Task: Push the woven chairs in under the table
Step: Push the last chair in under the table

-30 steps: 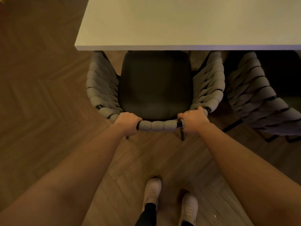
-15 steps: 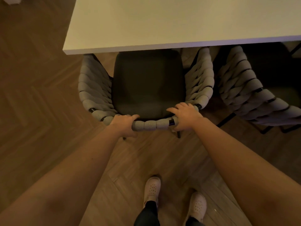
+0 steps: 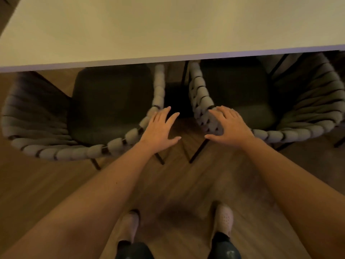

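Two grey woven chairs with dark seat cushions stand at the near edge of a pale table (image 3: 168, 30). The left chair (image 3: 78, 150) has its seat partly under the tabletop. The right chair (image 3: 291, 131) sits beside it, its front also under the edge. My left hand (image 3: 160, 128) is open with fingers spread, hovering over the gap by the left chair's right rear corner. My right hand (image 3: 227, 124) is open, palm down on the woven left rear corner of the right chair, not gripping.
Herringbone wood floor (image 3: 177, 184) lies between the chairs and my feet. My two light shoes (image 3: 224, 219) stand close behind the chairs. Thin dark chair legs (image 3: 197, 152) splay into the gap between the chairs.
Both hands have let go of the left chair's backrest and moved right. My view has shifted right, so both chairs are in full view, and my right hand now rests on the right chair.
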Available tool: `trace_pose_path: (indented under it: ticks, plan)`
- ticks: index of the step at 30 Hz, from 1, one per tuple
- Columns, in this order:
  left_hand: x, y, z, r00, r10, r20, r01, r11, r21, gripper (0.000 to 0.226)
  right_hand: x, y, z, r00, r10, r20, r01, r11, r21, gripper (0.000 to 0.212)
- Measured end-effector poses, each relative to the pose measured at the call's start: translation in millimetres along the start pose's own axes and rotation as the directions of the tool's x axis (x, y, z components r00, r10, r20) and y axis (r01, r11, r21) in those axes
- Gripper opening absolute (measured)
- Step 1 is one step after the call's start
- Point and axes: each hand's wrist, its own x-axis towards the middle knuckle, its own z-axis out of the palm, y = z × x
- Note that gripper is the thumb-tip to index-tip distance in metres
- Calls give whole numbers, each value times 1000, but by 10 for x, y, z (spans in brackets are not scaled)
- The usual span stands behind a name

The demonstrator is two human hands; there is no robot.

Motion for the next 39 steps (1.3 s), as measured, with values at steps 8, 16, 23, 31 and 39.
trace_pose_path:
  ticks: [8,16,23,31,39]
  plan:
    - [1003,1773,576,972,191,138,-211,966,147,96,-671,1938,-329,976,70,208,-29,980,-195,107]
    - [1650,2549,846,921,-3,389,-88,972,217,52,-746,2822,-366,932,177,318,-67,942,-329,68]
    - [1763,2626,874,914,-100,394,-67,919,389,24,-586,3042,-242,942,218,255,-94,901,-423,42]
    - [1692,2637,846,908,-85,410,-89,918,387,23,-668,3040,-186,959,192,209,-108,928,-357,33]
    - [1360,2601,907,911,-71,406,-88,929,361,23,-919,2838,-31,953,205,221,-107,916,-387,38]
